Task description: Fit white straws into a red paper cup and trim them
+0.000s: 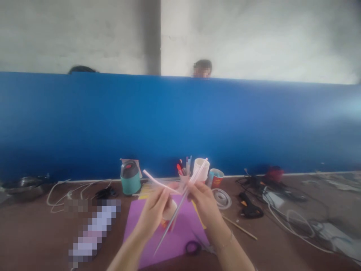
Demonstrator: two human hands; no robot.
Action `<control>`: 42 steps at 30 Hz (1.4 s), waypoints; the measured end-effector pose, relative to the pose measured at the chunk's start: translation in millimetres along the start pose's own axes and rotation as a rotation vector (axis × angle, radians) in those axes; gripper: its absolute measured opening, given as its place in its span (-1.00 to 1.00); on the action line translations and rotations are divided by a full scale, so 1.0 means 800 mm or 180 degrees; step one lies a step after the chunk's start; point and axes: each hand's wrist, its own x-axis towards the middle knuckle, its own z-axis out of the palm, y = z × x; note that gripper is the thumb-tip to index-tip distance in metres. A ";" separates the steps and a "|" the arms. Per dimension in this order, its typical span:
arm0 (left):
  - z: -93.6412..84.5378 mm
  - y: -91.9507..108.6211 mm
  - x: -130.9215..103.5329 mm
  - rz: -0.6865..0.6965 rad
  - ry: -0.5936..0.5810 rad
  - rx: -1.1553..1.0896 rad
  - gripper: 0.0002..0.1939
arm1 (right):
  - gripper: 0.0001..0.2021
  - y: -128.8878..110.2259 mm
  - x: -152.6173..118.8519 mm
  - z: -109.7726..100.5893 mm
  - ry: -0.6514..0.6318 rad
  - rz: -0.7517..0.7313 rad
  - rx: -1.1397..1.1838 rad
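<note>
My left hand (156, 206) is closed in a pinch on a pale pink straw (152, 177), whose free end points up to the left. Close beside it, my right hand (203, 198) is closed around another pale straw (202, 166) and a long grey pointed rod (170, 223) that slants down to the left. Behind my left fingers is a paper cup (170, 211), partly hidden, over a purple sheet (135, 229). Scissors with black handles (193, 247) lie on the sheet near my right wrist. Motion blur softens the fingertips.
Along the back stand a teal pot-shaped container (131, 182), a pen cup (184, 178), stacked paper cups (200, 165) and a red cup (216, 178). To the right are a tape roll (221, 198), a wooden stick (240, 227), a glue gun (249, 207) and cables. A blue partition (169, 120) rises behind.
</note>
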 end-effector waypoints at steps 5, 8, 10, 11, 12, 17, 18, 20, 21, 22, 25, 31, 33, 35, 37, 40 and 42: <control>0.008 -0.003 -0.006 -0.0238 -0.0334 -0.1289 -0.67 | -0.74 -0.003 -0.006 0.007 -0.0403 0.0223 0.0103; 0.010 -0.002 -0.005 -0.0385 -0.0370 -0.1459 -0.62 | -0.73 -0.003 -0.008 0.008 -0.0577 0.0246 0.0041; 0.011 -0.002 -0.005 -0.0511 -0.0346 -0.1394 -0.57 | -0.73 -0.002 -0.009 0.010 -0.0607 0.0275 -0.0006; 0.011 -0.002 -0.005 -0.0597 -0.0296 -0.1340 -0.55 | -0.73 -0.002 -0.010 0.011 -0.0661 0.0309 -0.0033; 0.011 -0.001 -0.006 -0.0708 -0.0227 -0.1283 -0.55 | -0.72 -0.002 -0.011 0.012 -0.0734 0.0347 -0.0059; 0.011 -0.001 -0.006 -0.0922 -0.0121 -0.1114 -0.59 | -0.71 -0.003 -0.010 0.013 -0.0815 0.0329 -0.0194; 0.010 -0.002 -0.004 -0.0848 -0.0158 -0.1149 -0.59 | -0.71 -0.004 -0.008 0.011 -0.0710 0.0279 -0.0252; 0.008 -0.005 0.000 -0.0730 -0.0137 -0.1273 -0.62 | -0.71 -0.004 -0.005 0.007 -0.0489 0.0186 -0.0346; 0.007 -0.007 0.002 -0.0702 -0.0078 -0.1340 -0.62 | -0.71 -0.004 -0.003 0.005 -0.0397 0.0154 -0.0350; 0.005 -0.008 0.004 -0.0679 0.0020 -0.1406 -0.61 | -0.71 -0.004 -0.002 0.003 -0.0327 0.0139 -0.0317; -0.003 -0.010 0.011 -0.0630 0.0444 -0.1496 -0.52 | -0.72 -0.003 0.001 -0.003 -0.0211 0.0182 -0.0185; -0.043 -0.001 0.029 -0.0486 0.1464 -0.1445 -0.49 | -0.71 -0.008 0.008 -0.022 0.0019 0.0337 -0.0082; -0.057 0.004 0.030 -0.0226 0.1848 -0.1043 -0.49 | -0.70 -0.010 0.010 -0.027 0.0058 0.0371 -0.0085; -0.060 0.009 0.026 -0.0147 0.1678 -0.0450 -0.51 | -0.70 -0.011 0.010 -0.029 0.0034 0.0399 -0.0168; -0.050 0.015 0.017 -0.0349 0.0873 0.0018 -0.59 | -0.71 -0.010 0.009 -0.024 -0.0070 0.0423 -0.0323; -0.018 0.016 0.003 -0.0623 -0.0330 0.0212 -0.64 | -0.71 -0.006 0.005 -0.012 -0.0232 0.0424 -0.0635; 0.003 0.011 -0.002 -0.0844 -0.0855 0.0079 -0.63 | -0.71 -0.002 0.003 -0.006 -0.0286 0.0353 -0.0853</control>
